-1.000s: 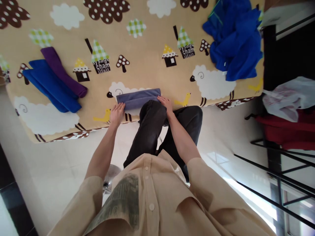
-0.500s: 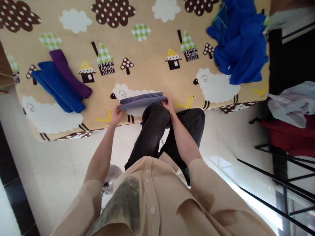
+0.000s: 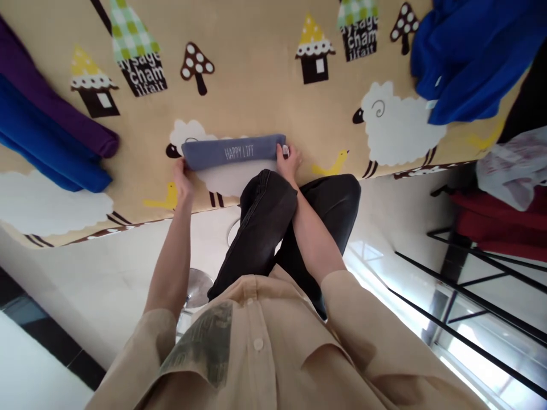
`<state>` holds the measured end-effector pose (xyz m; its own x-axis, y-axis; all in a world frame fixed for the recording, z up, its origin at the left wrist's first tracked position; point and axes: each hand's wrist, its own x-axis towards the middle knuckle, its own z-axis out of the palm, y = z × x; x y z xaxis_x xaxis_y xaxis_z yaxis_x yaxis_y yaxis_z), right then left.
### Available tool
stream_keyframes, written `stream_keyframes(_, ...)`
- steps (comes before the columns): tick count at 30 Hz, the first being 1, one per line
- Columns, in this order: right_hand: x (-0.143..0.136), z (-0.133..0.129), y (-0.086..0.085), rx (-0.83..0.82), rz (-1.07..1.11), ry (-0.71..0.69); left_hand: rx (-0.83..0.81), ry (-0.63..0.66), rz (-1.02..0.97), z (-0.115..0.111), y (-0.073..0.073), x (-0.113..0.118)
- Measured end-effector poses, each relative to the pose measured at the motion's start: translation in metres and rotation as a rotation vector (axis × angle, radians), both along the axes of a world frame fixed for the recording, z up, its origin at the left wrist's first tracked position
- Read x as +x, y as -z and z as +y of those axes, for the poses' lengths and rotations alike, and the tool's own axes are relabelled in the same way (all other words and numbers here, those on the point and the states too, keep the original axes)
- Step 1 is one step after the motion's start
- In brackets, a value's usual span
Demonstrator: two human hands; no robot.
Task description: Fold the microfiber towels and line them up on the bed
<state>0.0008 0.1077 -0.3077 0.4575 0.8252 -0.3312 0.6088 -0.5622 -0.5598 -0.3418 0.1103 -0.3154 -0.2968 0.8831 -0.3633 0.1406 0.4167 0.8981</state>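
Note:
A grey-blue folded cloth (image 3: 213,152) with the white words HAPPY LIFE lies as a narrow strip on the patterned bed cover (image 3: 248,68), near its front edge. My left hand (image 3: 183,177) grips the left end of the strip, fingers partly hidden under it. At the other end my right hand (image 3: 288,161) pinches the cloth beside a small white tag. Blue (image 3: 47,136) and purple (image 3: 55,91) rolled cloths lie side by side at the far left. A loose blue cloth (image 3: 474,62) is heaped at the upper right.
My bent knees (image 3: 269,216) press close to the bed edge. Past the right end of the bed are a white plastic bag (image 3: 508,165), red cloth (image 3: 499,222) and a black metal rack (image 3: 482,285). A round metal stool base (image 3: 199,287) stands on the floor below.
The grey-blue strip now shows its printed words and looks flatter. Both hands remain at its ends. The view has come closer to the bed.

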Motion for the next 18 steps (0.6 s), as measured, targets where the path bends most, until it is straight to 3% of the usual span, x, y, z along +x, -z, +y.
stream_keyframes(6, 0.005, -0.003, -0.004, -0.052, -0.054, -0.089, 0.046, -0.039, 0.075, 0.000, -0.010, 0.008)
stream_keyframes(10, 0.004, -0.008, -0.016, 0.015, -0.077, -0.145, 0.023, -0.061, 0.145, 0.003, -0.015, 0.008)
stream_keyframes(12, 0.000, -0.009, -0.021, 0.027, -0.070, -0.115, 0.011, -0.055, 0.169, 0.004, -0.018, 0.007)
stream_keyframes(18, -0.012, -0.009, -0.027, -0.220, -0.217, 0.099, -0.036, 0.026, 0.277, 0.006, -0.018, 0.003)
